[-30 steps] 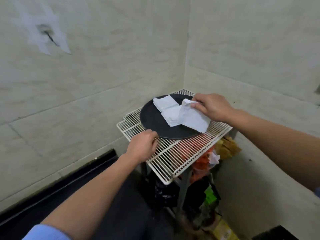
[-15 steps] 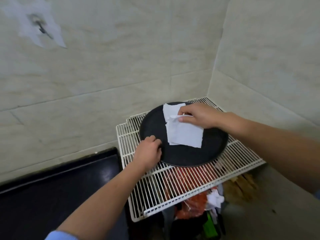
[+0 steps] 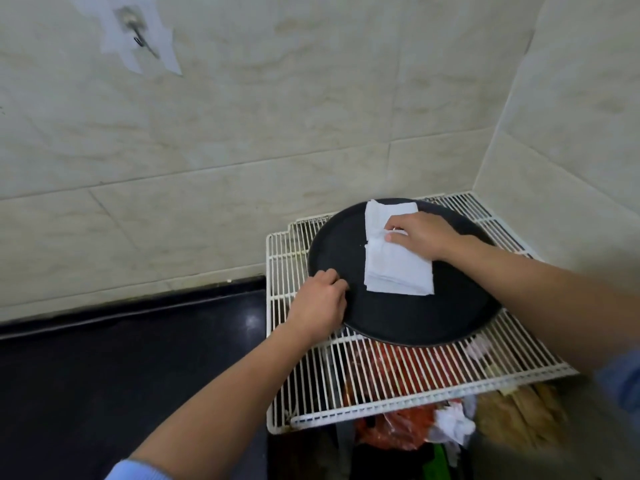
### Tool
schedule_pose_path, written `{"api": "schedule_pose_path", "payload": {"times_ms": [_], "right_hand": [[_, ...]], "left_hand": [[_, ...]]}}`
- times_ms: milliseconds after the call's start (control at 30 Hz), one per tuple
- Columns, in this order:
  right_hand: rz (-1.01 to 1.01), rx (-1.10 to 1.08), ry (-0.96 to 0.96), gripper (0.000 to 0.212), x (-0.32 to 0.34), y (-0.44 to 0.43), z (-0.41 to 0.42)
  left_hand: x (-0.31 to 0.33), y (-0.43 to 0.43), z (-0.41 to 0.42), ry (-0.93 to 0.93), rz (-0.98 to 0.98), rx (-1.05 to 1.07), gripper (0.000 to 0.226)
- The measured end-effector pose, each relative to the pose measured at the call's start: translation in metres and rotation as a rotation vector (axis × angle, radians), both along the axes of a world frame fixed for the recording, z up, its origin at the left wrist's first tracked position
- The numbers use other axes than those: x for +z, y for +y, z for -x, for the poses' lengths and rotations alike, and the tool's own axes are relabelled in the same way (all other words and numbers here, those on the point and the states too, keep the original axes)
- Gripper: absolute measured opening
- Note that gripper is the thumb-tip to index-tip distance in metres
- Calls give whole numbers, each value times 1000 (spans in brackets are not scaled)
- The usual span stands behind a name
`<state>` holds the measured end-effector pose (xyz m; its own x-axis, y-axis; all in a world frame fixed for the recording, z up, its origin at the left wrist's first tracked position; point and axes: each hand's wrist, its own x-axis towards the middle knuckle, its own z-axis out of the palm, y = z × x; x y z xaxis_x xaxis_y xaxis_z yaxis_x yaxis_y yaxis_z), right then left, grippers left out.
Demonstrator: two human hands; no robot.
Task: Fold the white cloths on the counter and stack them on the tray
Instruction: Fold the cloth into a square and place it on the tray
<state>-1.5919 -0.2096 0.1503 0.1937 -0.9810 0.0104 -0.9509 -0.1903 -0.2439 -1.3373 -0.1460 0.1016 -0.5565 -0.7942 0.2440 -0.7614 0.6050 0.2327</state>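
On the wire rack (image 3: 381,375) in the tiled corner, your right hand (image 3: 420,237) seems to pinch the white cloth (image 3: 398,271) — now lying flat on the black tray (image 3: 415,317), no longer lifted. Your left hand (image 3: 320,304) still grips its rim.

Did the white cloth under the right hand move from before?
Yes. The top cloth slid left: before, it hung past the right rim of the tray over the wire rack; now it lies wholly on the tray, pinched by the right hand.

Single head-worn view — looks down, close, at the corner rack (image 3: 381,375).
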Motion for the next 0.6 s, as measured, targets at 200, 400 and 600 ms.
{"api": "schedule_pose_path", "payload": {"times_ms": [200, 400, 600], "right_hand": [[237, -2, 179, 36, -18, 6, -4], [340, -66, -46, 31, -23, 34, -22], [107, 12, 9, 55, -41, 51, -32]], "left_hand": [[-2, 1, 0, 18, 0, 10, 23], [-6, 2, -1, 60, 2, 21, 23], [-10, 1, -3, 95, 8, 13, 21]]}}
